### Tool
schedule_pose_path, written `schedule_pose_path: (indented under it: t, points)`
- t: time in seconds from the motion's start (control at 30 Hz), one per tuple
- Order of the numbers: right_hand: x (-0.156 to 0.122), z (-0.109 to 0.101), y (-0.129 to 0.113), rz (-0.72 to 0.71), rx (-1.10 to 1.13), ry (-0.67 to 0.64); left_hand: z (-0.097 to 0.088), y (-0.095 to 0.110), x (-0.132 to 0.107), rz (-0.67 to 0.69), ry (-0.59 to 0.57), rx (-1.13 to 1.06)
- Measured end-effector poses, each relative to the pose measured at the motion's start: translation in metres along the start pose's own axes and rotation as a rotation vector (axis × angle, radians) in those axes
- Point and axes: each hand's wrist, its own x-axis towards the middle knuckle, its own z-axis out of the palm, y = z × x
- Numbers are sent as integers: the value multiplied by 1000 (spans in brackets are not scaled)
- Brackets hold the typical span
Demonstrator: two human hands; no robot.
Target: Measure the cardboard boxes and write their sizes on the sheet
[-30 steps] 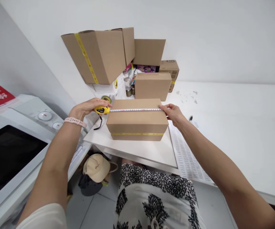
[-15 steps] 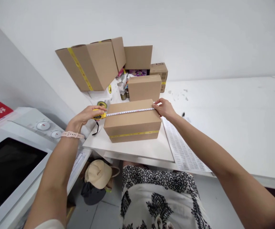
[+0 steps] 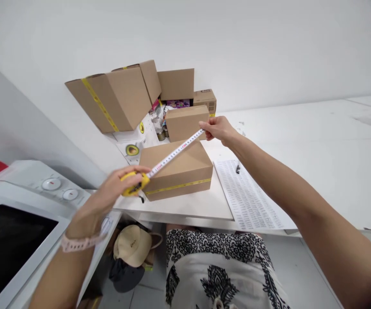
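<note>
Tape measure (image 3: 169,158) | yellow case (image 3: 143,182), flat white blade (image 3: 185,145) | hands (image 3: 220,130) gripping case and tip | oblong cardboard box (image 3: 182,167)

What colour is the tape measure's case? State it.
The case is mainly yellow, best seen in head view.

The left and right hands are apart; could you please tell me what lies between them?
In the head view, a white tape blade runs from the yellow case in the left hand to the right hand, slanting over the cardboard box.
</note>
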Motion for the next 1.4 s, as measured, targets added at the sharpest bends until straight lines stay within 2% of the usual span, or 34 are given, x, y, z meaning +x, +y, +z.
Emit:
schedule_pose_path:
  t: [0.03, 0.1, 0.2, 0.3, 0.37, 0.47, 0.53, 0.67, 0.8, 1.0, 1.1, 1.27, 1.4]
  points:
    - [3, 5, 2, -18, 2, -32, 14, -9, -11, -24, -118, -76]
    - [11, 20, 12, -54, -13, -123, 48, -28, -31, -13, -278, -258]
    - [25, 49, 27, -103, -67, -317, 104, -47, -47, 23, -425, -480]
    - [42, 76, 33, -155, -135, -433, 148, -43, -42, 79, -332, -633]
    - [53, 89, 33, -208, -203, -386, 161, -32, -31, 96, -231, -710]
    - [67, 98, 36, -273, -348, -219, 163, -21, -13, 108, -106, -778]
    - [73, 99, 41, -288, -468, -184, 159, -20, -7, 98, -68, -800]
    - [78, 97, 54, -251, -615, -308, 157, -26, -13, 40, -55, -838]
    - [78, 93, 57, -173, -560, -382, 164, -27, -31, 7, -35, -856]
    - [77, 91, 55, -140, -508, -412, 174, -25, -51, -44, -44, -850]
    - [76, 90, 53, -128, -500, -413, 167, -32, -55, -20, -43, -818]
    - [77, 91, 53, -137, -492, -415, 145, -39, -60, -14, 33, -731]
    - [80, 92, 56, -131, -495, -418, 152, -27, -69, -23, 51, -687]
